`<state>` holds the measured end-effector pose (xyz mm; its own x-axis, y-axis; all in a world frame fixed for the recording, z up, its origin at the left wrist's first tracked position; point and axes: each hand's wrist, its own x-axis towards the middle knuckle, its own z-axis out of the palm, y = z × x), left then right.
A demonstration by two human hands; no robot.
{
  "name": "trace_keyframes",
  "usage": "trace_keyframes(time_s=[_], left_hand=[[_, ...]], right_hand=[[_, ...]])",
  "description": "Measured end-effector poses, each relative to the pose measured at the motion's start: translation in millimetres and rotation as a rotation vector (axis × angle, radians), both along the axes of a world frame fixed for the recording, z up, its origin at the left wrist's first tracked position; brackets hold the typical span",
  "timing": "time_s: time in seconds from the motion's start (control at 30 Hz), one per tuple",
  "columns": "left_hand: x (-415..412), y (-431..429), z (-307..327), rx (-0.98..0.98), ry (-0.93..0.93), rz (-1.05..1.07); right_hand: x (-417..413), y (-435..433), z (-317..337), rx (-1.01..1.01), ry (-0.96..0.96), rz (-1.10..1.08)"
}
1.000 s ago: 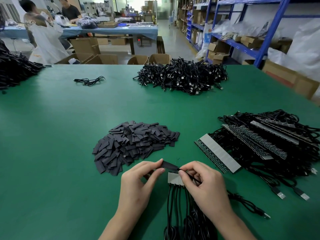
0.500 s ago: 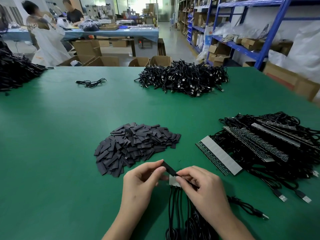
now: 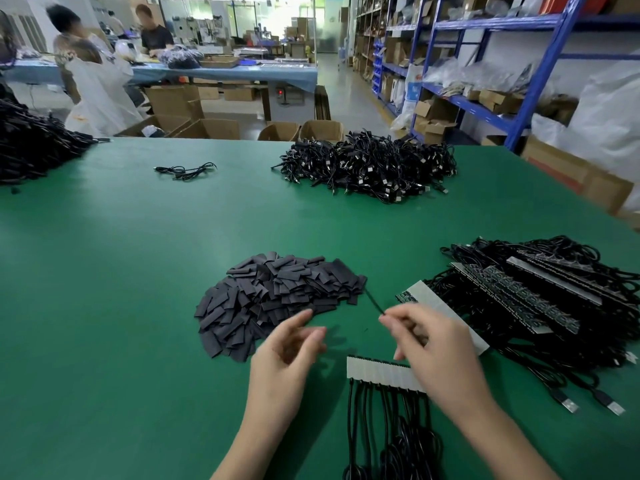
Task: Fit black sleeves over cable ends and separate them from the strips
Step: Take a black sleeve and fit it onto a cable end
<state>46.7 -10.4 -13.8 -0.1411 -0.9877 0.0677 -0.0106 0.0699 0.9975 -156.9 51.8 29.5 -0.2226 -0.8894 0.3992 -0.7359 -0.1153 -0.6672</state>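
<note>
Workshop, big green table (image 3: 121, 306) fills most of the view. At the near edge a pale strip (image 3: 377, 370) lies flat, with a row of black cables (image 3: 367, 420) joined along its near side and running off the bottom of the picture.

Left hand (image 3: 284, 358) is just left of the strip, above the table. Its fingers are loose and slightly bent with nothing seen in them; it is motion-blurred. Right hand (image 3: 443, 355) is over the strip's right end. Thumb and forefinger pinch a thin black cable end (image 3: 373, 301) that points up and left toward the sleeves. Cannot tell whether a sleeve is on it. The cable end is apart from the strip.

Just beyond the left hand is a heap of flat black sleeves (image 3: 277, 296), loose on the table. To the right is a stack of more strips (image 3: 519, 299) on a tangle of black cable, with USB plugs (image 3: 568, 405) sticking out on its near side. One pale strip from the stack runs under the right hand.

Far centre is a big pile of black cables (image 3: 370, 164). A single loose cable (image 3: 185, 169) lies to its left, and another dark heap (image 3: 31, 143) is at the far left edge.

Past the table there are open cartons (image 3: 214, 128), blue shelving (image 3: 533, 74) on the right, and people at a blue-covered bench (image 3: 225, 72).
</note>
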Motion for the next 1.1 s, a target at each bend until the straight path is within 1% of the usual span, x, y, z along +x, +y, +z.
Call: trace_keyframes(time_s=[0.03,0.1,0.17,0.27,0.33,0.4,0.5,0.57,0.67,0.77,0.87,0.97,1.1], left_hand=[[-1,1,-3,-0.086,-0.159,-0.009],[-3,5,-5,-0.262,-0.44,-0.058],[-6,9,-6,-0.361,-0.64,-0.145],[-8,10,-9,-0.398,-0.811,-0.196],[-7,8,-10,-0.393,-0.858,-0.211],[-7,7,-8,-0.387,-0.859,-0.233],[-7,7,-7,-0.385,-0.834,-0.262],[-7,8,-5,-0.361,-0.777,-0.263],[-7,7,-2,-0.272,-0.654,-0.266],[-6,5,-1,-0.138,-0.445,-0.292],[-4,3,-1,-0.035,-0.266,-0.312],[-4,1,-2,-0.01,-0.179,-0.321],[-1,-2,-1,-0.024,-0.134,-0.34]], right_hand=[[-2,-9,11,-0.011,-0.022,-0.016],[-6,-34,35,-0.045,0.001,-0.039],[-9,-69,61,-0.047,0.078,-0.065],[-12,-132,91,0.037,0.308,-0.089],[-13,-172,99,0.093,0.46,-0.111],[-13,-204,92,0.174,0.572,-0.129],[-11,-235,61,0.295,0.66,-0.085],[-7,-249,40,0.336,0.679,-0.053],[-2,-266,25,0.326,0.646,-0.059],[1,-273,21,0.349,0.554,-0.069],[7,-256,26,0.37,0.487,-0.001],[11,-206,30,0.361,0.299,0.152],[3,-105,26,0.466,-0.01,0.267]])
